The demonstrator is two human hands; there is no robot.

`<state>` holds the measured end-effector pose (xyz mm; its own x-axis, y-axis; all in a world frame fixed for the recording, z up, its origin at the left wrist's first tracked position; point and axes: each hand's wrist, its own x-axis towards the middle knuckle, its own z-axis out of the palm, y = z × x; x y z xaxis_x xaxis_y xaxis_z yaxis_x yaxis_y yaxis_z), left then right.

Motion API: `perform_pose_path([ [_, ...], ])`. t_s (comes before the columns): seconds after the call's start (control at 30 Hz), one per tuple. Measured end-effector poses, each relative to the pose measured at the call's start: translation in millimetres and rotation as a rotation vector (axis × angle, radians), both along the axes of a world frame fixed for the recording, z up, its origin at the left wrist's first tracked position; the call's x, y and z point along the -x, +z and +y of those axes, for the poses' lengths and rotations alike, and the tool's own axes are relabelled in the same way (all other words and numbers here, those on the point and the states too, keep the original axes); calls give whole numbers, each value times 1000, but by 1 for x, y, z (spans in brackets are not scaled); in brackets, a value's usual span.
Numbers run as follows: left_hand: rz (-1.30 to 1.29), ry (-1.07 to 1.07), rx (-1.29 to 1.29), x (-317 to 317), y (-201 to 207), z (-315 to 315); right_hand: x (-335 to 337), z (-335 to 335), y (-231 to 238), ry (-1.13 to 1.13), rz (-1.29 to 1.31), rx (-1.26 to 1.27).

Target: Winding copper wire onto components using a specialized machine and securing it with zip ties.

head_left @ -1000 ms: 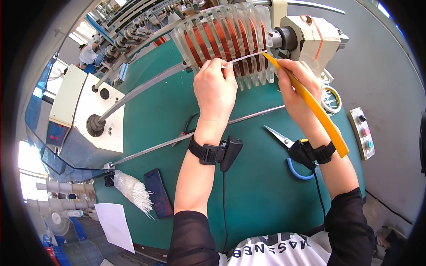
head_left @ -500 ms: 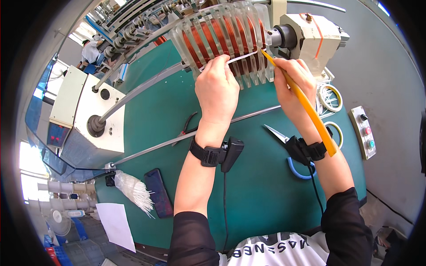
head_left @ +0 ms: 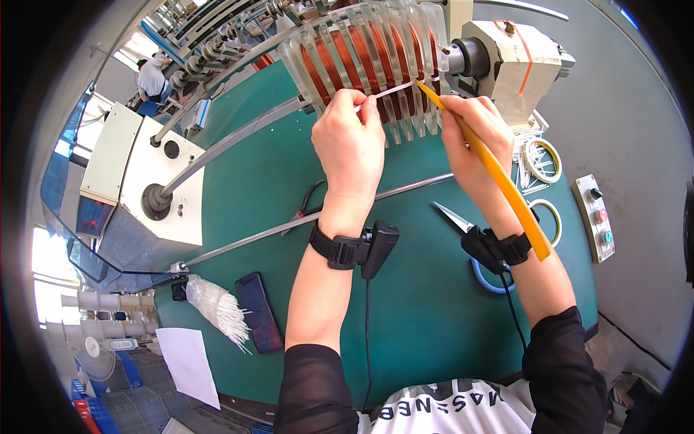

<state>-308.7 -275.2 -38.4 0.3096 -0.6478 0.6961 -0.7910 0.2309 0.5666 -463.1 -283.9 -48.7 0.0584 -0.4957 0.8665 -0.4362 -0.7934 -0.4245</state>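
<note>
Narrow, straight white strip (head_left: 394,91) between two bare hands, upper centre of the frame

Left hand (head_left: 349,141): thumb and forefinger pinching the strip near its lower-left end

Right hand (head_left: 475,137): fingers closed round a long, flat, tapering yellow tool (head_left: 506,177), material uncertain; narrow tip toward the upper left, broad end over the right forearm

Strip: long axis runs from the left pinch rightward and slightly up, at a slant across the slots; its far end lies at the tool tip, touching or just apart, cannot tell; left hand has the near end, right fingertips lie nearer the far end

Copper-red wire windings (head_left: 350,58) in a clear, finned plastic former (head_left: 290,64): just above both hands, beside a dark, round chuck (head_left: 473,56) at the upper right
</note>
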Motion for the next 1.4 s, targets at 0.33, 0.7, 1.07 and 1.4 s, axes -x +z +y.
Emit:
perform_pose_path([
  [0.33, -33, 21, 47, -6, -8, -2, -4, 2, -1, -27, -11, 9],
  [0.7, 12, 36, 13, -9, -10, -3, -14, 5, 0, 30, -15, -21],
  [1.07, 17, -152, 61, 0, -11, 2, -16, 3, 0, 58, -14, -25],
  [1.4, -27, 12, 34, -6, -11, 0, -14, 1, -3, 47, -21, -5],
])
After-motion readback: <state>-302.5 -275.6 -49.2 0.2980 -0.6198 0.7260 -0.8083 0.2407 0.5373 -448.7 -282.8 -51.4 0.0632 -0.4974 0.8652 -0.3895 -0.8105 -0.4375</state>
